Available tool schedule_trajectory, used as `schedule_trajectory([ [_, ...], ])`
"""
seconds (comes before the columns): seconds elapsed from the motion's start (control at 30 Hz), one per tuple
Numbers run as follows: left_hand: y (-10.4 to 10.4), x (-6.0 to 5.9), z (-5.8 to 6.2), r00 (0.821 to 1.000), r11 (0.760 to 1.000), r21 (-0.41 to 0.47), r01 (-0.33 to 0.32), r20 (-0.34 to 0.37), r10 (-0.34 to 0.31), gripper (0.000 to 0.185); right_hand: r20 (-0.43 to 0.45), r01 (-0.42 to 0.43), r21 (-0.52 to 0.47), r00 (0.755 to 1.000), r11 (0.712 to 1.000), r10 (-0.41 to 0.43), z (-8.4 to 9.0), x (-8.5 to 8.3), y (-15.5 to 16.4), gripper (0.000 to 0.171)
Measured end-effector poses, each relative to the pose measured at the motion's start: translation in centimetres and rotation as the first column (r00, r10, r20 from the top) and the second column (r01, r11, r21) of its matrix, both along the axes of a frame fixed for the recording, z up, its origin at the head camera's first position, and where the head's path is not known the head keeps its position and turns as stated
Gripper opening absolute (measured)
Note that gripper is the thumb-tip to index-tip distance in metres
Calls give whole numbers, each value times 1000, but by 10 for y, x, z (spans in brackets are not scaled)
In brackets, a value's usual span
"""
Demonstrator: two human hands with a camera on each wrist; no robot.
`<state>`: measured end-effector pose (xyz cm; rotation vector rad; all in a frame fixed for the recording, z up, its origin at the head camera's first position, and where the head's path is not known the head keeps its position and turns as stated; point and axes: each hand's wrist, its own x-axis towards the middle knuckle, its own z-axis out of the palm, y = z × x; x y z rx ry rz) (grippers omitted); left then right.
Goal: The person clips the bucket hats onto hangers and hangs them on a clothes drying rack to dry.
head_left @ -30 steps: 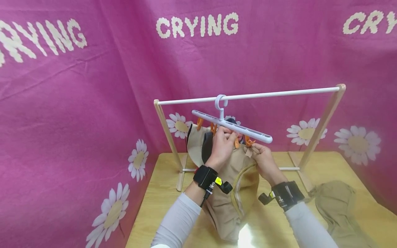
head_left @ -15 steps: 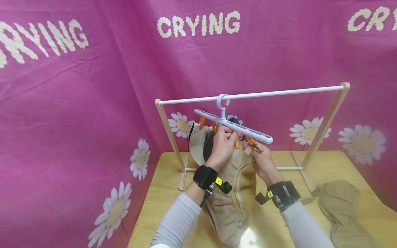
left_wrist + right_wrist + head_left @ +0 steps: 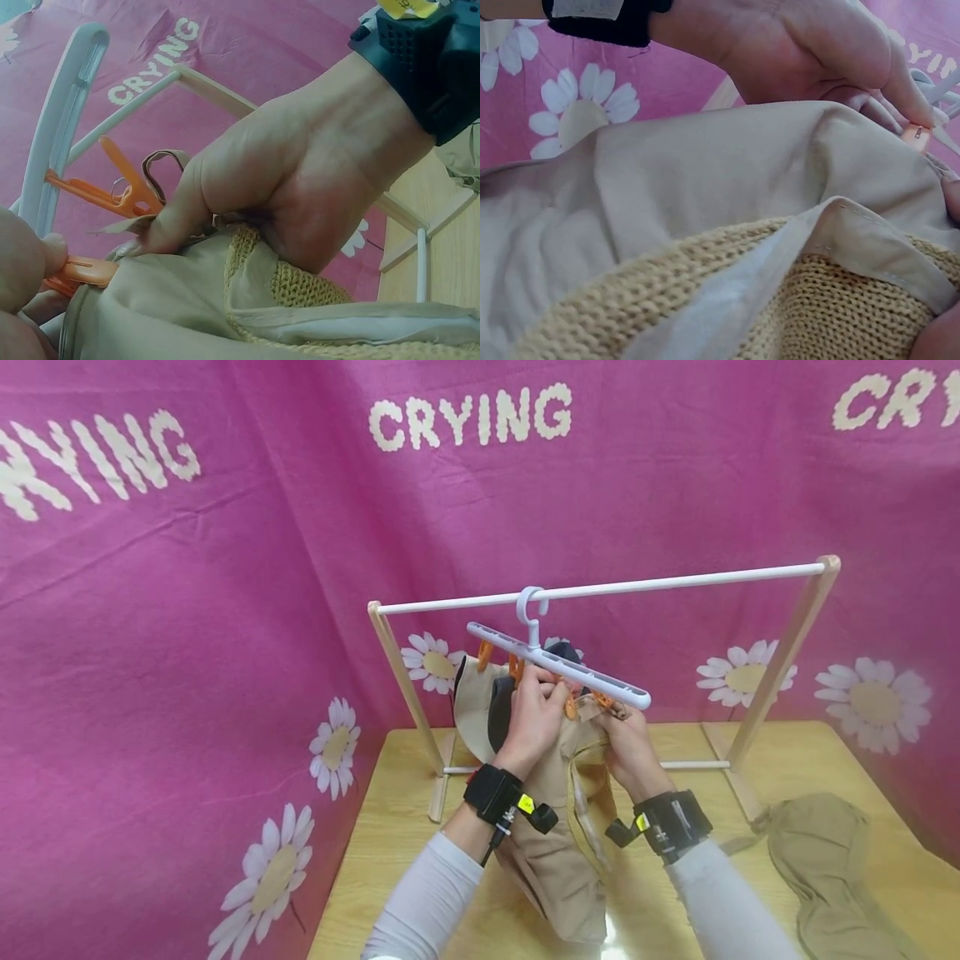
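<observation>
Both hands hold a beige cap (image 3: 558, 827) up under the clip hanger (image 3: 558, 665)
The left hand (image 3: 534, 717) pinches an orange clip (image 3: 572, 706) and the cap's top edge, fingers curled; the right hand (image 3: 628, 742) grips the cap's edge just beside it, under another orange clip (image 3: 131, 180). The cap hangs below both grips, its lower end on the wooden table (image 3: 390, 852). The hanger hooks over the white rail (image 3: 675, 583); another tan cap (image 3: 821, 852) lies well apart at the right
</observation>
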<state>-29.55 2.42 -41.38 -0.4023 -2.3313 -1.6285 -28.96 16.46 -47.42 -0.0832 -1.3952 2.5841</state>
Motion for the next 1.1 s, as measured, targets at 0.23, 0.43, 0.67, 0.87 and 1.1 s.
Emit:
schedule_trajectory([
  [0.23,-1,-3,-3,999,1000,-4,8,45,-7,26,-42,-37,96,998,995,41,-4,-1,6,37],
  [0.43,-8,2,-2,1000,997,-81,-3,21,5,30,-26,-91,321,994,943,105,-11,1,20,28],
  [0.67,-10,10,0,999,983,-180,-27,12,29,43,-80,-142,276,982,951,170,-30,0,35,17],
  [0.87,-10,25,-5,985,965,-218,-142,-122,118,46,-110,-120,247,982,961,151,-52,-2,53,20],
  [1.1,-5,43,-9,950,982,-122,-147,-295,105,43,-146,-118,245,977,962,157,-74,7,74,29],
])
